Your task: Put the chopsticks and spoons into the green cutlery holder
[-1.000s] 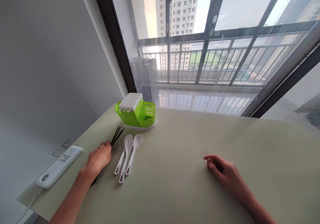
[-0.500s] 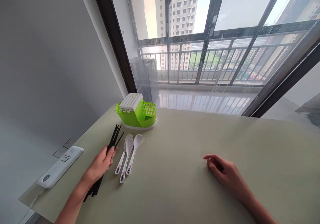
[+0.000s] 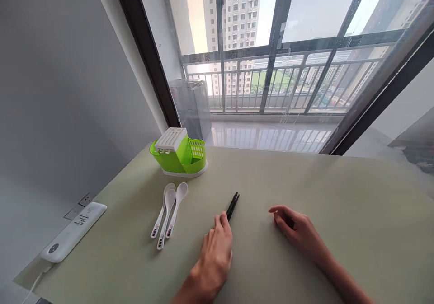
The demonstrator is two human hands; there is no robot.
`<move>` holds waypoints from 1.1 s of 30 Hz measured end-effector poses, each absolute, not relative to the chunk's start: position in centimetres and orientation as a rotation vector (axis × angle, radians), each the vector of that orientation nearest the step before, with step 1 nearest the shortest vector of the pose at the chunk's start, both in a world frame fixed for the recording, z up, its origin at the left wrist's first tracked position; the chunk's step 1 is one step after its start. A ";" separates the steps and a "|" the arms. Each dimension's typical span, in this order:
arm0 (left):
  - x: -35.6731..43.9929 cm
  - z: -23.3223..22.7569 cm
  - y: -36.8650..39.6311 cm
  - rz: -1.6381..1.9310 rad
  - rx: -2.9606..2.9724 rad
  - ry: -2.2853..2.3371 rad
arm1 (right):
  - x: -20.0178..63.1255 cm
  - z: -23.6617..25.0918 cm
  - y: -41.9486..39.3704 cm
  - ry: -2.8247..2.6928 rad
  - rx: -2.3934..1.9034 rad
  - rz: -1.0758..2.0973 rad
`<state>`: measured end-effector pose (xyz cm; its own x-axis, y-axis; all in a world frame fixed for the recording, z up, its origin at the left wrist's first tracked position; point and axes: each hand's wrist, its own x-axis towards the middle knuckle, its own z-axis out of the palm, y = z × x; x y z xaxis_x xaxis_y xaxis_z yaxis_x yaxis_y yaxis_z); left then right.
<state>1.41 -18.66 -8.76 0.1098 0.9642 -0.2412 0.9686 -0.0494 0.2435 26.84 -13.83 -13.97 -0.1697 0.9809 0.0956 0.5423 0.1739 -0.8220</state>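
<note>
Since half a second ago the left hand (image 3: 215, 254) has carried the bundle of thin black plastic chopsticks (image 3: 233, 205) away from the left of the three white plastic soup spoons (image 3: 167, 213) to the middle of the pale green tabletop (image 3: 305, 177), in front of the body. That hand is closed around the sticks, with only their far tips showing past the fingers; the rest is hidden under the palm. The right hand (image 3: 298, 232) rests on the tabletop just to the right, fingers loosely curled and holding nothing.

To handle the bundle well, it seems wise to keep the sticks parallel and the tips level, since loose sticks fan out easily. The free right hand is near enough to steady them.

The lime-green plastic cutlery holder with its white slotted insert (image 3: 179, 154) stands beyond the spoons, and a white power strip (image 3: 73, 232) lies at the left edge.
</note>
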 end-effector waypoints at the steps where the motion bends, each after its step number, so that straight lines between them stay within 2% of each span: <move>1: 2.0 -9.0 -18.7 -0.025 2.067 1.898 | 26.9 -13.9 -13.8 -1.807 -1.437 0.870; 11: 5.7 -8.2 -17.9 -0.137 2.048 1.948 | 27.2 -14.5 -13.7 -1.830 -1.441 0.871; 22: 5.9 -6.1 -18.3 -0.252 1.991 1.971 | 27.1 -14.3 -13.8 -1.810 -1.454 0.854; 29: 3.1 -5.2 -18.9 -0.108 2.063 1.924 | 27.0 -13.9 -13.9 -1.805 -1.448 0.874; 33: -1.5 -5.0 -17.7 0.088 2.113 2.147 | 27.0 -13.9 -13.9 -1.801 -1.469 0.871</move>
<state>-1.55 -17.71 -5.02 -0.0126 0.9986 -0.0507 0.9912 0.0191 0.1312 27.03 -13.92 -13.91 -0.1633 0.9839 0.0727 0.5541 0.1524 -0.8184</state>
